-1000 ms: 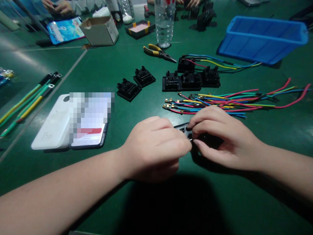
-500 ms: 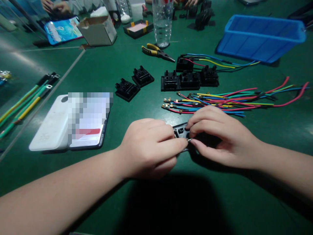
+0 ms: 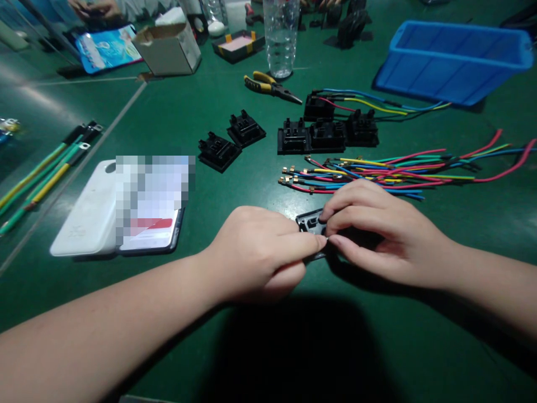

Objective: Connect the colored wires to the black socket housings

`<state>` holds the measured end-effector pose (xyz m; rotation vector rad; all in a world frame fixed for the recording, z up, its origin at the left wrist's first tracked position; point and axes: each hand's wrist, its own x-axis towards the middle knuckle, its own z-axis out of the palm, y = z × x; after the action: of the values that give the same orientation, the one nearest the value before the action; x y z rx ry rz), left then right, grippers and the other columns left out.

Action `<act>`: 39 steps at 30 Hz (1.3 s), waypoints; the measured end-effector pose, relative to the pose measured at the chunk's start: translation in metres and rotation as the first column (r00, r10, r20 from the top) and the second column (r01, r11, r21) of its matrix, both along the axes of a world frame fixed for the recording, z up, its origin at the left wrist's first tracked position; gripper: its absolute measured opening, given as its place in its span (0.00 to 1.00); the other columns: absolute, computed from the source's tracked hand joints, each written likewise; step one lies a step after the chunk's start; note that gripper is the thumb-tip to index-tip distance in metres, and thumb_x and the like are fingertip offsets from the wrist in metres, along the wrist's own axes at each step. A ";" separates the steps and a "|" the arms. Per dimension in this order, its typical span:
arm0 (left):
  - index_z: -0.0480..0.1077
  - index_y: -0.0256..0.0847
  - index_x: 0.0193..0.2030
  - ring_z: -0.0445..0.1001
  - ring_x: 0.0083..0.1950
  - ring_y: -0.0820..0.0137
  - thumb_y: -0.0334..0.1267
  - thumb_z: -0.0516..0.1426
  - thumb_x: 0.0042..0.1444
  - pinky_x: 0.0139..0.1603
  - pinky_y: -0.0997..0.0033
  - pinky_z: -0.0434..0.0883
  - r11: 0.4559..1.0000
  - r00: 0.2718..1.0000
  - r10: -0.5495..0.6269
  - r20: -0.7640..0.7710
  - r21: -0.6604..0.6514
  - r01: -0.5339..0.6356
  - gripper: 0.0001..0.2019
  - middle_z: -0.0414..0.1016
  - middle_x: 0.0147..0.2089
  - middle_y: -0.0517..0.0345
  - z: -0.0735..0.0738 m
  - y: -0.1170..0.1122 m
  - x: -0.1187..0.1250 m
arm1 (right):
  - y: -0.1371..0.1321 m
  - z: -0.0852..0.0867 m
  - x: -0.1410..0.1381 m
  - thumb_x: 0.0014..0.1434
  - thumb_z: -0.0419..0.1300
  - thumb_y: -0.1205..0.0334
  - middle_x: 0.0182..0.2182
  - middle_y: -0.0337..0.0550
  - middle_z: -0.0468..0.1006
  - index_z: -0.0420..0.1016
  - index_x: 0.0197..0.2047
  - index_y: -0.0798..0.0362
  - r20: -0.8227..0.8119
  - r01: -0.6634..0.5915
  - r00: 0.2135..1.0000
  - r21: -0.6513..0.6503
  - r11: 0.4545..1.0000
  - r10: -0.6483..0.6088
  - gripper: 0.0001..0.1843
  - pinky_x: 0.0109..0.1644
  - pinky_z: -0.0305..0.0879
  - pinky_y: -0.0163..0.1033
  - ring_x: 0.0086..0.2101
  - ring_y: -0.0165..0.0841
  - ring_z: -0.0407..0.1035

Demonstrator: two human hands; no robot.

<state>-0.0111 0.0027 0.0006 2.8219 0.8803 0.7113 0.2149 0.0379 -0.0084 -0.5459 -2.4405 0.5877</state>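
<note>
My left hand (image 3: 260,254) and my right hand (image 3: 377,232) meet over a black plastic connector housing (image 3: 311,221) lying on the green table (image 3: 260,347). Both hands are closed, fingertips pinched together at the housing's near edge. My right hand covers most of the housing; only its left corner shows. Whether a wire is between the fingers is hidden. Just beyond my right hand lies a bundle of coloured wires (image 3: 390,170) with brass terminals (image 3: 289,176) at the left ends.
Several black housings (image 3: 327,134) sit farther back, one with wires fitted (image 3: 319,106). Yellow-handled pliers (image 3: 271,88), a water bottle (image 3: 280,36), a blue bin (image 3: 453,53), a cardboard box (image 3: 168,50), a phone on a white case (image 3: 121,207), green-yellow cables (image 3: 46,170). Another person's hands (image 3: 90,8) at far left.
My fingertips have closed tighter together at the housing's edge; the view shifted slightly. Nothing else on the table moved.
</note>
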 end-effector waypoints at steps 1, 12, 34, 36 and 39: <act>0.76 0.40 0.39 0.67 0.23 0.72 0.29 0.51 0.57 0.25 0.70 0.59 0.999 1.000 0.006 0.002 -0.054 -0.006 0.12 0.71 0.21 0.61 0.000 0.000 0.001 | 0.000 0.000 0.000 0.59 0.60 0.69 0.39 0.46 0.76 0.72 0.38 0.51 0.002 0.000 1.000 -0.005 1.000 0.000 0.04 0.46 0.66 0.46 0.41 0.36 0.68; 0.67 0.42 0.27 0.61 0.20 0.72 0.30 0.48 0.57 0.24 0.70 0.53 0.956 0.989 0.070 -0.127 -0.275 -0.103 0.11 0.64 0.18 0.64 0.006 -0.003 0.006 | 0.000 -0.001 0.000 0.59 0.59 0.72 0.41 0.44 0.75 0.72 0.37 0.52 0.021 -0.008 1.000 -0.037 0.999 0.009 0.06 0.47 0.64 0.43 0.43 0.35 0.68; 0.74 0.39 0.43 0.66 0.21 0.72 0.34 0.51 0.63 0.24 0.65 0.54 0.969 0.999 -0.016 -0.038 0.245 0.024 0.10 0.70 0.21 0.63 -0.005 -0.001 -0.002 | -0.001 -0.001 0.002 0.59 0.59 0.72 0.40 0.43 0.73 0.72 0.37 0.53 0.032 -0.015 0.999 -0.048 0.999 0.016 0.05 0.49 0.62 0.40 0.43 0.32 0.65; 0.74 0.40 0.41 0.67 0.22 0.72 0.33 0.52 0.62 0.24 0.66 0.56 0.981 1.000 -0.002 -0.031 0.193 0.008 0.10 0.71 0.21 0.63 -0.005 -0.001 -0.001 | -0.001 -0.001 0.002 0.60 0.58 0.72 0.40 0.43 0.73 0.72 0.37 0.53 0.035 -0.014 0.999 -0.044 0.999 0.016 0.05 0.49 0.61 0.39 0.43 0.32 0.65; 0.73 0.41 0.38 0.68 0.22 0.71 0.31 0.50 0.60 0.24 0.69 0.58 0.999 0.998 0.046 -0.050 0.016 -0.045 0.10 0.71 0.21 0.62 -0.006 -0.002 0.002 | 0.000 0.000 0.001 0.60 0.58 0.73 0.40 0.43 0.73 0.73 0.37 0.53 0.043 -0.014 0.999 -0.054 0.998 0.016 0.06 0.49 0.61 0.40 0.44 0.32 0.65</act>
<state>-0.0087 0.0008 -0.0049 2.8536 0.9538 0.6581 0.2159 0.0376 -0.0088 -0.5682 -2.4781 0.6552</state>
